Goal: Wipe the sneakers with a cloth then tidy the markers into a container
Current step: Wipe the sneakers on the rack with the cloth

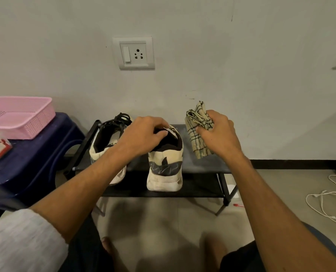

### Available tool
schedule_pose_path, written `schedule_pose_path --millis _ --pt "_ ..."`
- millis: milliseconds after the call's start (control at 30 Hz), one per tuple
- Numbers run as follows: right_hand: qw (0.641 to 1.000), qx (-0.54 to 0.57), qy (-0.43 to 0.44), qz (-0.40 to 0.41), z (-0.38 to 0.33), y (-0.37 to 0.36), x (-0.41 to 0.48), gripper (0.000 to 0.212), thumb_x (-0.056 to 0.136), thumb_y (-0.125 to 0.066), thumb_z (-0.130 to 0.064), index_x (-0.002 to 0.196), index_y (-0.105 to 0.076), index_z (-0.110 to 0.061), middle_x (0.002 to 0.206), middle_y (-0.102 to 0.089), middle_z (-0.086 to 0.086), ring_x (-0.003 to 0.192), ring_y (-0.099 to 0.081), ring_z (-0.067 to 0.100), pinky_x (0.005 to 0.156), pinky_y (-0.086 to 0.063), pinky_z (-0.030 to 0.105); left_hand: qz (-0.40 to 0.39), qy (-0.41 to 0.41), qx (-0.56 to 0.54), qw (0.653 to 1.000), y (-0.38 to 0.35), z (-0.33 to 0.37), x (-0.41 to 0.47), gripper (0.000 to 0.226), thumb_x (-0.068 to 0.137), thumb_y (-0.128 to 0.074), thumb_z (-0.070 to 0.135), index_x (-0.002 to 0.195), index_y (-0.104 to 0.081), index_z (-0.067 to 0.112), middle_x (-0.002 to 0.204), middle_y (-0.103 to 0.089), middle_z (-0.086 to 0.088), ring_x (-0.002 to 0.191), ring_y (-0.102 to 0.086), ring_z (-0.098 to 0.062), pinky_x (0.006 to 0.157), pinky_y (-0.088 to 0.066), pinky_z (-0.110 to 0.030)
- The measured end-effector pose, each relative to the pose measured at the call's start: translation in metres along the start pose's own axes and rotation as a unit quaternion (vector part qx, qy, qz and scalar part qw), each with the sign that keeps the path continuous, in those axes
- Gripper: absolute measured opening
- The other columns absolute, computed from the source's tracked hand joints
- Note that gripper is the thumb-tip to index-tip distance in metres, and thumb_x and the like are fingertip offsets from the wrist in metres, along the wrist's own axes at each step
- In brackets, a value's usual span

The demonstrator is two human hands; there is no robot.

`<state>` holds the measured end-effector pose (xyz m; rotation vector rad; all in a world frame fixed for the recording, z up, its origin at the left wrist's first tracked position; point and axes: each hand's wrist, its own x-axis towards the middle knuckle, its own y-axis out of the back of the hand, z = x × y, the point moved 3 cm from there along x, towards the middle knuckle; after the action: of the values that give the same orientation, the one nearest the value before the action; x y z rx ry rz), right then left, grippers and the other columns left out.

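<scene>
Two sneakers (99, 152), one cloth (197, 138)
The left hand (141, 134) is pinching the tongue of the right sneaker (164, 169) under its fingers; the right hand (217, 132) is clamping the cloth.

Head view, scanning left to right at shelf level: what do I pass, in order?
Pink basket → laced sneaker → second sneaker, gripped by the left hand → checked cloth → right hand holding it → white cables.

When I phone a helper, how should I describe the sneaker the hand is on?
Under the wall socket stands a low black rack. Take the right sneaker: unlike the left sneaker, the left hand grips its tongue, with the checked cloth beside it.
</scene>
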<state>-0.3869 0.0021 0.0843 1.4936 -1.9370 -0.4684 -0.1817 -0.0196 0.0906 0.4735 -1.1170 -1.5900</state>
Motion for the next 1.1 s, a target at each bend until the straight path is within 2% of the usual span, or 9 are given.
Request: schedule_pose_path --millis 133,233,367,500,600,767,867,933,1100 --pt "1.0 -0.002 -0.01 0.011 -0.003 -0.001 -0.009 0.021 0.091 -0.061 -0.022 0.111 -0.063 -0.018 0.103 -0.068 -0.004 0.089 -0.062 0.012 0.055 -0.043 0.017 -0.067 -0.03 -0.003 0.997 0.0 0.014 -0.029 0.034 0.086 -0.069 0.032 0.12 -0.066 0.026 0.114 -0.069 0.009 0.104 -0.063 -0.008 0.095 -0.049 -0.029" --pt "1.0 -0.002 -0.017 0.016 -0.003 0.003 -0.02 0.018 0.091 -0.062 -0.02 0.108 -0.064 -0.015 0.099 -0.068 -0.003 0.086 -0.061 0.011 0.056 -0.045 0.018 -0.096 -0.047 0.006 0.994 -0.006 0.01 -0.045 0.043 0.084 -0.072 0.03 0.126 -0.062 0.031 0.125 -0.063 0.014 0.113 -0.058 -0.005 0.098 -0.048 -0.032" --pt "0.999 -0.015 -0.023 0.017 -0.003 0.006 -0.039 0.019 0.091 -0.061 -0.019 0.109 -0.065 -0.014 0.1 -0.067 -0.004 0.087 -0.06 0.01 0.057 -0.043 0.016 -0.06 -0.068 0.012 0.996 -0.013 0.004 -0.059 0.041 0.089 -0.068 0.024 0.128 -0.061 0.031 0.139 -0.053 0.011 0.119 -0.055 -0.01 0.103 -0.044 -0.033" --pt "0.999 -0.004 -0.026 0.023 -0.009 0.001 -0.064 0.019 0.09 -0.059 -0.015 0.107 -0.067 -0.019 0.092 -0.068 -0.006 0.084 -0.062 0.011 0.066 -0.051 0.027 -0.008 -0.064 -0.026 0.998 -0.023 0.001 -0.071 0.034 0.093 -0.062 0.02 0.126 -0.063 0.03 0.143 -0.05 0.009 0.122 -0.054 -0.013 0.099 -0.047 -0.04" --pt "0.999 -0.011 -0.013 0.049 -0.017 -0.014 -0.084 0.023 0.091 -0.058 -0.016 0.113 -0.065 -0.021 0.096 -0.069 -0.005 0.083 -0.061 0.012 0.061 -0.047 0.02 0.003 -0.081 -0.003 0.997 -0.029 -0.001 -0.075 0.031 0.096 -0.057 0.019 0.126 -0.064 0.026 0.144 -0.049 0.002 0.129 -0.047 -0.017 0.1 -0.046 -0.043" --pt "0.996 0.045 -0.038 0.07 -0.027 -0.045 -0.112 0.039 0.095 -0.053 -0.008 0.13 -0.057 -0.026 0.092 -0.065 -0.009 0.08 -0.061 0.005 0.063 -0.047 0.011 0.02 -0.12 0.028 0.992 -0.031 0.0 -0.081 0.031 0.097 -0.054 0.017 0.126 -0.062 0.021 0.143 -0.048 -0.007 0.132 -0.044 -0.023 0.096 -0.049 -0.045" --pt "0.999 0.029 -0.015 0.034 -0.03 -0.069 -0.136 0.058 0.095 -0.052 -0.007 0.148 -0.039 -0.026 0.117 -0.065 -0.001 0.099 -0.063 0.013 0.084 -0.055 0.029 0.023 -0.117 0.004 0.993 -0.031 -0.003 -0.081 0.033 0.096 -0.056 0.014 0.127 -0.062 0.019 0.142 -0.05 -0.006 0.131 -0.045 -0.023 0.099 -0.047 -0.046" --pt "1.0 -0.006 -0.005 0.021 -0.027 -0.075 -0.142 0.057 0.096 -0.051 -0.006 0.149 -0.036 -0.021 0.129 -0.061 0.003 0.111 -0.061 0.017 0.091 -0.054 0.034 0.02 -0.111 -0.008 0.994 -0.032 -0.007 -0.08 0.034 0.096 -0.055 0.013 0.128 -0.062 0.019 0.142 -0.051 -0.003 0.131 -0.046 -0.021 0.101 -0.046 -0.045" --pt "0.998 -0.013 -0.043 0.037 -0.013 -0.068 -0.127 0.052 0.096 -0.049 -0.002 0.143 -0.044 -0.023 0.103 -0.063 -0.007 0.085 -0.053 0.004 0.081 -0.055 0.03 0.003 -0.099 -0.044 0.994 -0.027 -0.01 -0.078 0.032 0.098 -0.054 0.017 0.129 -0.062 0.022 0.144 -0.05 0.003 0.131 -0.046 -0.016 0.106 -0.041 -0.042"
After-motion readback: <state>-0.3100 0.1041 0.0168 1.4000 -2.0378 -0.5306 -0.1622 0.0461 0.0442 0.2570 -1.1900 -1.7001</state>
